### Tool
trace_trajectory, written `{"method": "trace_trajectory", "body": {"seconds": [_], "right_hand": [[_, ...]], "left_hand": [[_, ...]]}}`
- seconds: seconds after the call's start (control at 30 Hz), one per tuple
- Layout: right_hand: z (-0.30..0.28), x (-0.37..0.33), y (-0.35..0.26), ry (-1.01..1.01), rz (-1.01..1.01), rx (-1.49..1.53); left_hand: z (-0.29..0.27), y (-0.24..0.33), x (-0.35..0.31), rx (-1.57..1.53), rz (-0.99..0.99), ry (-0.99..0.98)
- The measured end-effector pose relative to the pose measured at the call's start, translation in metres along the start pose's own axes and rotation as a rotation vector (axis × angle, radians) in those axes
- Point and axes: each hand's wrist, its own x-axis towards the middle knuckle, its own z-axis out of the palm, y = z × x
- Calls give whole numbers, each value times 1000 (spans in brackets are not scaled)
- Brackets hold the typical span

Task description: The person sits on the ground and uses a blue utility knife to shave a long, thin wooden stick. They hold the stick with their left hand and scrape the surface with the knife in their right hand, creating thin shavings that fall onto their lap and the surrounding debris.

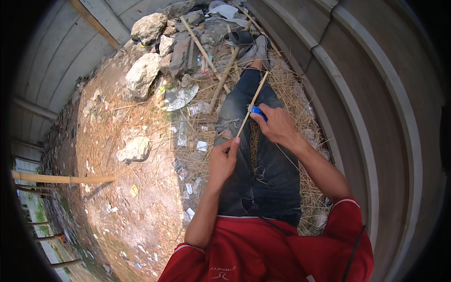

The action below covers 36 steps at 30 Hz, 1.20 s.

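The head view looks down on a person sitting on dry straw [197, 155] with jeans-clad legs [263, 160] stretched out ahead and a red shirt [263, 249] at the lower edge. The left hand [223, 160] is closed in a tight grip around the near end of a thin pale stick [251, 104], thumb and fingers pinched on it just above the left thigh. The stick runs up and to the right from that hand, slanting over the legs, and its far end reaches toward the shoes [251, 47]. The right hand [278, 124] is curled shut on a small blue tool [258, 112], of which only a short blue part shows past the fingers; the tool touches the stick about midway along it. What kind of tool it is cannot be told, since the hand hides most of it. The two hands are near each other, the right one farther up the stick than the left. Beyond the feet lie more sticks [199, 44] crossing one another, grey rocks [143, 73] and rubble, and scraps of litter [181, 96] scattered over bare dirt [127, 197] to the left. A thicker pole [61, 178] juts in from the left edge. Pale curved walls [371, 94] rise on the right and at the upper left.
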Motion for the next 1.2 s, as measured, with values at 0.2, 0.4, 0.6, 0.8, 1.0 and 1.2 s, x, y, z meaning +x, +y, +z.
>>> {"method": "trace_trajectory", "body": {"seconds": [0.2,0.4,0.6,0.8,1.0,1.2], "right_hand": [[-5,-6,10,-67,-309,166],[3,-9,10,90,-70,505],[8,1,-10,150,117,554],[22,9,23,-25,86,827],[1,1,-9,-46,200,581],[28,4,17,18,106,705]], "left_hand": [[-8,-3,-3,-12,-84,-23],[-11,-4,-2,2,-76,-3],[-3,13,-10,105,9,106],[-8,10,-13,153,18,96],[-10,10,-16,145,-26,78],[-5,6,-14,144,71,101]]}}
